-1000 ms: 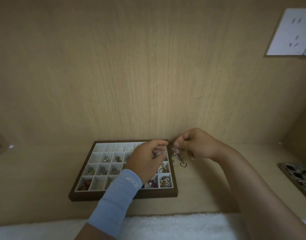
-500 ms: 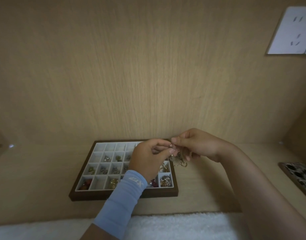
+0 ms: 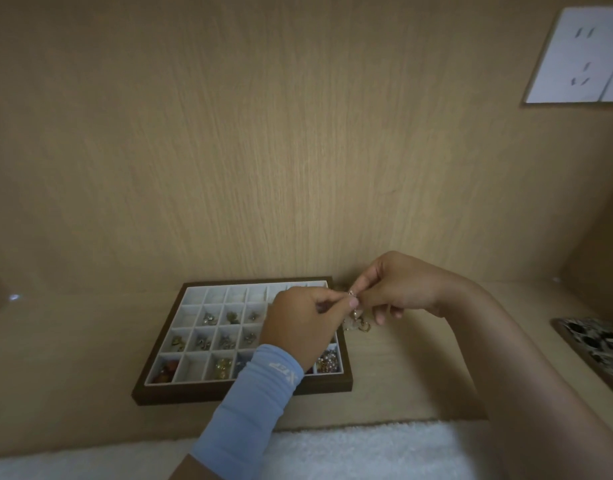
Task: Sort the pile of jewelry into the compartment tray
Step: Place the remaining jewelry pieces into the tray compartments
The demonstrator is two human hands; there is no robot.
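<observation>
The left hand (image 3: 305, 323) and right hand (image 3: 398, 289) meet, both pinching a small glinting trinket (image 3: 352, 296). The jewelry pile (image 3: 362, 325) lies just beneath them on the table (image 3: 419, 375). The left hand and its blue sleeve (image 3: 253, 403) hide part of the tray (image 3: 242, 393).

Wall (image 3: 298, 168) just behind tray (image 3: 180, 393)

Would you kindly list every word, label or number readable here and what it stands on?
"XTEP" probably, upside down and blurred: white logo on the blue sleeve.
Wall socket: slots only, no text.
Patterned object at right: nothing legible.
</observation>
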